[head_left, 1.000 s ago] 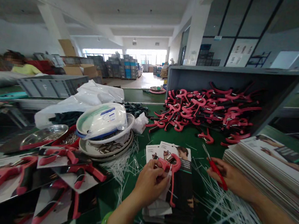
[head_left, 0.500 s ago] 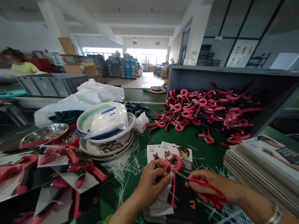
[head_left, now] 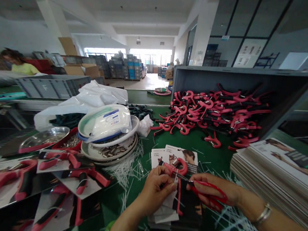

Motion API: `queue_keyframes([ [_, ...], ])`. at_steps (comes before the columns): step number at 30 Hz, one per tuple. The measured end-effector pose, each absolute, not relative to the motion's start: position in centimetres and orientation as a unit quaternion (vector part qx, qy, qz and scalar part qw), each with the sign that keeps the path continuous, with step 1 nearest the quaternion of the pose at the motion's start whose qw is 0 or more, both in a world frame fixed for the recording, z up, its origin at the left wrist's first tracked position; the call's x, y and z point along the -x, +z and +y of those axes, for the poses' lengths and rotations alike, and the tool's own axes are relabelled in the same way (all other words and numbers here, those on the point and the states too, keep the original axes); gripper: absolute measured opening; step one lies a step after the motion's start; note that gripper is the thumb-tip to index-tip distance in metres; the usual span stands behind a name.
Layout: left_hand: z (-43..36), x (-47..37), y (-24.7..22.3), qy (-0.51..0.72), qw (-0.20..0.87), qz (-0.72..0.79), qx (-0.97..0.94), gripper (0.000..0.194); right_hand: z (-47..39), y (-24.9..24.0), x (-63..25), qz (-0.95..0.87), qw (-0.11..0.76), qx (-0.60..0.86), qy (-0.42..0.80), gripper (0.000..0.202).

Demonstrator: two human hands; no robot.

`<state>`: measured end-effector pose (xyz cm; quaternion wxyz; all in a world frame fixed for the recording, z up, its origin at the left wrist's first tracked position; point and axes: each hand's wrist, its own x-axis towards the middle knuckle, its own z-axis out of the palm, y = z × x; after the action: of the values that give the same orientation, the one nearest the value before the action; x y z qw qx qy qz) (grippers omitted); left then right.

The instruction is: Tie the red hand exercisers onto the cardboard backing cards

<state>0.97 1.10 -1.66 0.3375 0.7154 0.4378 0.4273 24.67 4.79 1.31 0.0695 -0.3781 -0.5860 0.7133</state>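
My right hand (head_left: 210,190) is closed around red-handled scissors (head_left: 212,193), whose metal blades reach left to the front of my left hand. Fingers of my left hand (head_left: 158,190) are pinched on a thin white cable tie (head_left: 176,178), partly hidden behind the fingertips. Just beyond lies a pair of pink-and-black pliers (head_left: 182,167) on a printed backing card (head_left: 190,158), which tops a small stack. The scissor tips meet the tie close to the pliers; whether they touch it I cannot tell.
A grey crate (head_left: 247,76) on its side spills pink pliers (head_left: 204,110). Printed cards (head_left: 269,173) are stacked at right. Loose cable ties (head_left: 241,229) litter the green table. Left stand bowls (head_left: 108,151) of metal parts and carded pliers (head_left: 65,161). Another person (head_left: 21,63) is far left.
My right hand has moved left with the scissors, bringing the blades up to the cable tie. My left hand stays nearly where it was.
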Motion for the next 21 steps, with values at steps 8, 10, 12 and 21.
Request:
queue_keyframes([
  [8, 1.1, -0.9, -1.8, 0.429, 0.337, 0.44, -0.713, 0.022, 4.2, 1.2, -24.0, -0.601, 0.079, 0.441, 0.662, 0.055],
  [10, 1.0, -1.2, -2.1, 0.46, 0.339, 0.444, -0.691, 0.023, 4.0, 0.8, -24.0, -0.614, 0.093, 0.441, 0.648, 0.056],
  [12, 1.1, -1.4, -2.5, 0.5, 0.338, 0.449, -0.659, 0.027, 3.8, 0.5, -24.1, -0.626, 0.112, 0.431, 0.641, 0.055],
  [21, 1.8, 2.0, -2.4, 0.507, 0.293, 0.646, -0.49, 0.054, 5.0, 5.5, -24.2, -0.737, -0.064, 0.375, 0.559, 0.052],
])
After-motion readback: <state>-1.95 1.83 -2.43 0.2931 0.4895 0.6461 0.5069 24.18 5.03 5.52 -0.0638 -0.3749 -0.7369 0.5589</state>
